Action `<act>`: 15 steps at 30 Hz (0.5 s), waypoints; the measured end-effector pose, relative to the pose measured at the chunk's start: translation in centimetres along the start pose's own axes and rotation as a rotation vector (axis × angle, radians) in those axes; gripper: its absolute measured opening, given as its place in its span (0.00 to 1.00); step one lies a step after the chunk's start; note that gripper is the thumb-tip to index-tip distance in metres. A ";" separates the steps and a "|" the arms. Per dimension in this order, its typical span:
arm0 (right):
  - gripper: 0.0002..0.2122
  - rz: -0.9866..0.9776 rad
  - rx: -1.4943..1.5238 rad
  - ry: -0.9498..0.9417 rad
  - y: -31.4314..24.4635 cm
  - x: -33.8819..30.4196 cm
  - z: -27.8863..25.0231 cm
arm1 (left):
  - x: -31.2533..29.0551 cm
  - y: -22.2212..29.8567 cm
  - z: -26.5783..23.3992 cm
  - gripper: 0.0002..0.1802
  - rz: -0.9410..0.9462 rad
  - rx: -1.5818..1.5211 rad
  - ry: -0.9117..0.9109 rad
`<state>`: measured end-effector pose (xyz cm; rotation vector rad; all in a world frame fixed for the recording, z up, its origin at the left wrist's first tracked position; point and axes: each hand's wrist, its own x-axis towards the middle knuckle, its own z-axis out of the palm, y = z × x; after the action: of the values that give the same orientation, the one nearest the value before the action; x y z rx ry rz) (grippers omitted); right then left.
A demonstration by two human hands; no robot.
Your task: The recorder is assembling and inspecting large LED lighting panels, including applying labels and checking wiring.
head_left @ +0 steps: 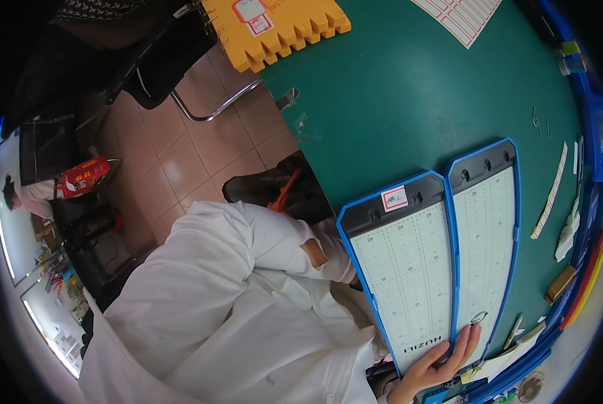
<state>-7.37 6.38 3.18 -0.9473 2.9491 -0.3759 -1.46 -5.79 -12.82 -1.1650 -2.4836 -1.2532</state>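
Observation:
A flat blue-rimmed case lies opened out on the green table, its two white ruled panels side by side. The left panel has a black end with a small red-bordered label; the right panel has a matching black end with round fittings. My right hand rests on the lower part of the case, thumb apart from the other fingers, which lie stretched on the right panel. Just beyond their tips shows a small dark ring-like loop; whether it is a loose piece or a print, I cannot tell. My left hand is out of view.
A notched yellow foam block sits at the table's far left edge, a red-lined sheet at the far side. Along the right lie a striped strip, a brown block and blue trays. A chair stands left.

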 end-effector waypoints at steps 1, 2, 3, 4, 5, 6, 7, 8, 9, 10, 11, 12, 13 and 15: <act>0.16 0.000 -0.001 0.001 0.0 0.0 0.0 | 0.1 0.2 -0.1 0.15 0.002 0.004 0.004; 0.16 -0.003 -0.002 0.002 0.0 0.0 0.0 | 0.3 0.1 0.1 0.15 0.003 0.006 0.001; 0.16 -0.005 -0.003 0.004 0.0 0.0 0.0 | 0.3 0.0 0.1 0.15 0.004 0.005 0.003; 0.16 -0.006 -0.003 0.004 0.0 0.0 0.0 | 0.4 0.1 0.1 0.15 0.006 0.001 0.000; 0.16 -0.003 -0.003 0.003 0.0 0.0 0.0 | 0.4 0.1 0.2 0.15 0.006 0.003 0.002; 0.16 0.000 -0.002 0.002 0.0 0.0 0.0 | 0.4 0.1 0.3 0.15 0.007 0.002 0.002; 0.16 0.000 -0.003 0.002 0.0 0.0 0.0 | 0.4 0.2 0.3 0.15 0.005 0.001 0.002; 0.16 0.000 -0.001 0.004 0.0 0.0 0.0 | 0.4 0.2 0.3 0.15 0.005 -0.002 0.003; 0.16 0.000 0.002 0.005 -0.1 0.0 0.0 | 0.3 0.1 0.3 0.15 0.007 -0.005 0.002; 0.16 -0.001 0.002 0.005 -0.1 0.1 0.0 | 0.2 0.1 0.2 0.15 0.008 -0.007 0.004; 0.16 -0.004 0.001 0.005 -0.1 0.1 0.0 | -0.2 0.1 0.2 0.15 0.006 -0.013 0.003; 0.16 -0.007 0.001 0.004 -0.1 0.1 0.1 | -0.6 -0.2 0.1 0.15 0.007 -0.019 0.000; 0.16 -0.010 0.001 0.003 -0.2 0.1 0.1 | -1.3 -0.3 -0.2 0.15 0.007 -0.030 -0.004; 0.16 0.000 -0.008 0.007 -0.1 0.0 -0.1 | -3.3 -0.9 -1.7 0.15 0.005 -0.056 -0.031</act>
<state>-7.33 6.30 3.27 -0.9490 2.9591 -0.3677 -0.14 -9.28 -13.76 -1.2117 -2.4813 -1.3211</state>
